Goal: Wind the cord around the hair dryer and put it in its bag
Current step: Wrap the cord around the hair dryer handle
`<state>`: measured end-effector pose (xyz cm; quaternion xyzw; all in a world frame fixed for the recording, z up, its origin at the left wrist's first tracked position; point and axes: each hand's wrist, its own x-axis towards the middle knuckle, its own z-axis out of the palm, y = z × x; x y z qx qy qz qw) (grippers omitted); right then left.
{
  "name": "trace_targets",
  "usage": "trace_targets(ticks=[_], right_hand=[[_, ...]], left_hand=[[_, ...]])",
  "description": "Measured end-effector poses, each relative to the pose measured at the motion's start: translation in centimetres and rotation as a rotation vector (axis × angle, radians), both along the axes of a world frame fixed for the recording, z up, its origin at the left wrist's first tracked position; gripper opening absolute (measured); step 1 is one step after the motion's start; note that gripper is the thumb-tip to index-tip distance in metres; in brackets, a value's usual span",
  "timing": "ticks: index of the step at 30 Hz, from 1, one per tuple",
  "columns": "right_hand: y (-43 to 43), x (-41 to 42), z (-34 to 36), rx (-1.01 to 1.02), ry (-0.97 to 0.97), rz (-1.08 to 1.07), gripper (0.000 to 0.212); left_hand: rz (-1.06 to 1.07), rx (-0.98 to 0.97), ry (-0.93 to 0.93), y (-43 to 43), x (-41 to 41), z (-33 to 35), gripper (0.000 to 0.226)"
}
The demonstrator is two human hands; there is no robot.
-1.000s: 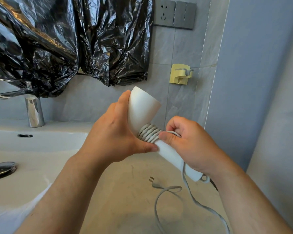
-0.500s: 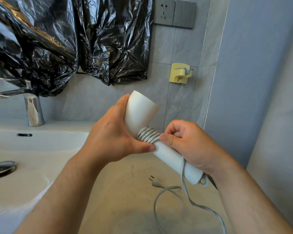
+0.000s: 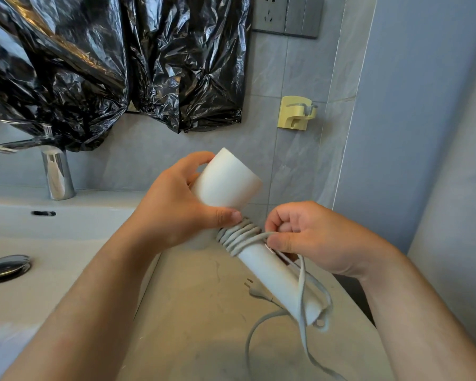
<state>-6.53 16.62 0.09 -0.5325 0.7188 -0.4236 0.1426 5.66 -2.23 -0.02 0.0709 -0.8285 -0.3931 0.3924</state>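
I see the hair dryer (image 3: pixel 226 185) as smooth matt white plastic. Around its handle, the cord (image 3: pixel 238 235) looks like pale grey rubbery sheathing, matt. Left of the dryer, the faucet (image 3: pixel 57 171) is mirror-polished chrome; the drain stopper (image 3: pixel 6 266) below it is the same shiny metal. Above the faucet, black bags (image 3: pixel 107 64) are thin, crinkled, glossy plastic film. Beneath the dryer, the countertop (image 3: pixel 198 312) reads as smooth stone, faintly veined.

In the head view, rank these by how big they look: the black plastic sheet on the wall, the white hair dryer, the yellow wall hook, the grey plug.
1. Black crinkled plastic sheet, cut off by the frame.
2. White hair dryer, though it is nearest the camera.
3. Yellow plastic wall hook and grey two-pin plug: look alike; the plug is nearer, so unranked.
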Motion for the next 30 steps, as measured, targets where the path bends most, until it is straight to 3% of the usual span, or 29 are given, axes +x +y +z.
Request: trace_targets(ticks=[4,11,18,20,23,26,28,30], right_hand=[[-0.8,0.3,-0.5,0.022,0.074,-0.123,0.008],[-0.8,-0.3,-0.5,-0.034,0.016,-0.091,0.015],[1.0,-1.3,-0.1,-0.043,-0.385,0.241,0.004],[0.9,-1.5,-0.2,0.008,-0.302,0.178,0.002],[0.5,-1.6,-0.1,0.042,0.024,-0.019,0.018],[0.2,-1.8,-0.2,-0.066,-0.114,0.028,0.010],[0.0,-2.1,-0.6,-0.125,-0.160,0.089,0.037],[-0.4,-2.2,-0.6,-0.222,-0.193,0.108,0.039]], left_hand=[[0.035,-0.145,-0.017,0.2,0.2,0.2,0.087],[-0.060,0.006,0.050,-0.1,0.5,0.2,0.080],[-0.200,0.072,0.093,0.0,0.6,0.5,0.084],[-0.190,0.021,0.086,0.3,0.7,0.6,0.085],[-0.195,-0.003,0.049,0.4,0.5,0.3,0.080],[-0.238,0.095,0.071,0.3,0.4,0.0,0.084],[-0.258,0.174,0.114,0.2,0.4,0.0,0.083],[-0.259,0.253,0.173,0.2,0.3,0.0,0.081]])
